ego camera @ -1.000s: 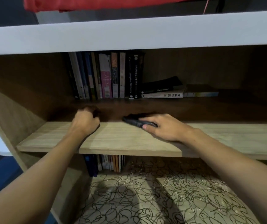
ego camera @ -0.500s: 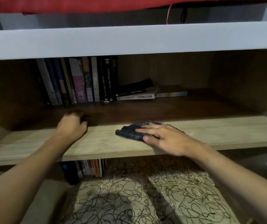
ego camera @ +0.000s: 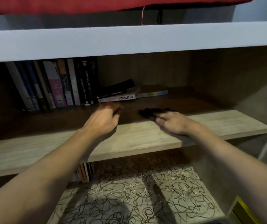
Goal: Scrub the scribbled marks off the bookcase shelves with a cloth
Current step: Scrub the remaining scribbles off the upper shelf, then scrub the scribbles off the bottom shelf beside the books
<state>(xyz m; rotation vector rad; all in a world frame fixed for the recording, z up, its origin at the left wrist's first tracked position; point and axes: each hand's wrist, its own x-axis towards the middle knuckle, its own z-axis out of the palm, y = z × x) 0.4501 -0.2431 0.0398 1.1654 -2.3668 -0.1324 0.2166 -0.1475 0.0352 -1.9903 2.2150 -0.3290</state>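
Cloth (ego camera: pixel 152 112): it is lying dark and crumpled on the middle shelf (ego camera: pixel 137 139), at the edge of the shadow, in front of the flat books; my right hand (ego camera: pixel 173 123) is pressing it down with fingers stretched flat on top, not curled round it.
Cloth, handling: I am judging it soft, thin and light, so it is folding and bunching under the palm; it will slide easily on the smooth wood unless I am keeping weight on it.
Cloth, where to hold: I am thinking the best is a flat palm over the middle of the bunch, with the fingertips holding the front edge so it is not rolling away.
Left hand (ego camera: pixel 103 120): it is resting on the same shelf, well apart from the cloth, fingers bent loosely; the frame is blurred and dark there, so I cannot tell if they are holding something.
Middle shelf, marks: I am seeing no scribbles on this board.
Lower shelf (ego camera: pixel 145 196): it is covered with dense black scribbled marks (ego camera: pixel 129 199), not yet cleaned; this seems the bigger part of the work.
Books (ego camera: pixel 61 84): they are standing at the back left, with a few lying flat beside them.
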